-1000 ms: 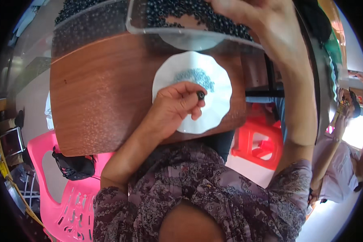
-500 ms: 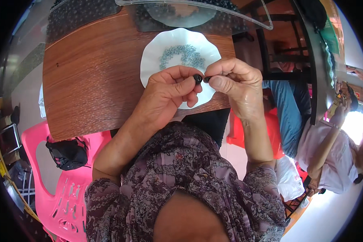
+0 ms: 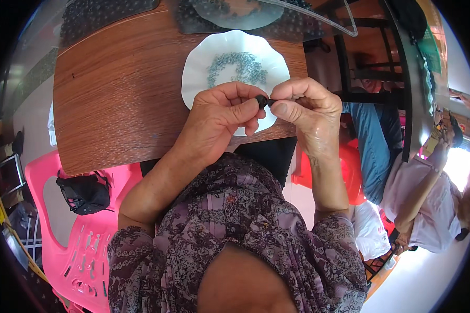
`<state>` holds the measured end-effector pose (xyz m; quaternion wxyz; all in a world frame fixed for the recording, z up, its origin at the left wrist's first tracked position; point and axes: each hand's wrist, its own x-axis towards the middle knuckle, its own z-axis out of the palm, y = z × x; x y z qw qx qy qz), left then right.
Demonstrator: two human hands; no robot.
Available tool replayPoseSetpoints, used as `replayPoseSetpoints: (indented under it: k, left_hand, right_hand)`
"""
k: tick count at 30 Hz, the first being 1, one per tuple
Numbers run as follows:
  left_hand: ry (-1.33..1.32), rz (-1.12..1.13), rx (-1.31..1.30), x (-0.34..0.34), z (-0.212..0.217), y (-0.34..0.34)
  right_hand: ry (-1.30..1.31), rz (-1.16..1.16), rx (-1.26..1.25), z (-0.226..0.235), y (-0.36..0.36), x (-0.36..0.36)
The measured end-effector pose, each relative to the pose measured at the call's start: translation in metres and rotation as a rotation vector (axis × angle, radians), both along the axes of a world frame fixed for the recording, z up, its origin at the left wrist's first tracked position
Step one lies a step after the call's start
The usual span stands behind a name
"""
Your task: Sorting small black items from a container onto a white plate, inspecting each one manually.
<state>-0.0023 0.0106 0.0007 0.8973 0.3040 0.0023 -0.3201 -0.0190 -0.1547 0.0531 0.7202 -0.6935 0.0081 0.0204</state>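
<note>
My left hand [image 3: 222, 112] pinches a small round black part [image 3: 261, 100] between thumb and fingertips, above the near side of a white scalloped plate [image 3: 193, 68]. Against its right side my right hand [image 3: 308, 104] holds a second, thinner black piece [image 3: 270, 102], mostly covered by thumb and forefinger. The two black pieces touch or nearly touch; how far one sits inside the other I cannot tell. Many tiny clear bluish pieces [image 3: 240, 65] lie in a loose ring on the plate.
The plate stands on a brown wooden table [image 3: 120, 104]. Beyond it are clear trays holding many dark small parts [image 3: 104, 21]. A pink chair [image 3: 83, 250] with a black bag [image 3: 83, 193] is at left, a red stool [image 3: 350, 172] at right. Another person [image 3: 423, 198] sits at far right.
The two black pieces, apart half a second ago, have come together. The left-hand part has turned, so its open end now faces the right hand. The view has shifted slightly.
</note>
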Motion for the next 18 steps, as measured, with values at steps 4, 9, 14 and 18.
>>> replayPoseSetpoints:
  k: [4,9,14,18]
  left_hand:
    - [-0.037,0.010,0.047,-0.001,0.001,-0.001]
    - [-0.103,0.046,0.123,-0.003,0.000,-0.003]
    - [-0.172,0.072,0.206,-0.006,0.002,-0.004]
    - [-0.191,0.069,0.260,-0.008,0.003,-0.005]
  right_hand:
    - [-0.019,-0.010,-0.026,-0.001,0.000,-0.002]
    - [-0.030,0.028,-0.056,-0.005,-0.002,-0.002]
    - [0.081,0.014,0.042,-0.010,-0.005,-0.004]
    - [0.179,0.000,0.204,-0.016,-0.008,-0.006]
